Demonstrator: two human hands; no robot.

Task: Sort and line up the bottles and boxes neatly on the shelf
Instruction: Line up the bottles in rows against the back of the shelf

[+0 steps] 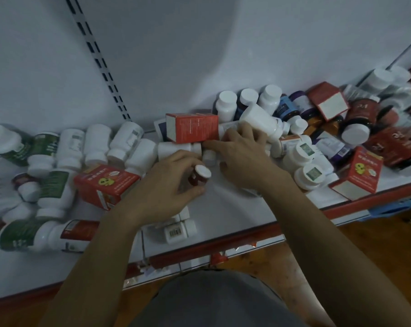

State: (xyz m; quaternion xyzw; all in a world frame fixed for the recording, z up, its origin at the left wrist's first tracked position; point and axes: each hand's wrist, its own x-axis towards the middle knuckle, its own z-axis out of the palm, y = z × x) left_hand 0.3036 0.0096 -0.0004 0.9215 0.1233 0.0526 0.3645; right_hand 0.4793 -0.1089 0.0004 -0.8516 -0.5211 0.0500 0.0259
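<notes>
A white shelf (235, 213) with a red front edge holds a jumble of bottles and boxes. My left hand (169, 185) grips a small dark red bottle with a white cap (199, 177) near the shelf's middle. My right hand (242, 156) lies over small white bottles (176, 148), its fingers spread and touching them, just below a red box (191, 127) and a large tipped white bottle (261, 120). White bottles (98, 143) lie in a row to the left, and another red box (105, 185) sits in front of them.
Dark red bottles (362, 114) and red boxes (358, 173) pile up at the right. Green-labelled bottles (53, 185) lie at the left. A small white box with a barcode (176, 231) sits under my left wrist. The white back panel (199, 55) rises behind; wooden floor (377, 244) lies below.
</notes>
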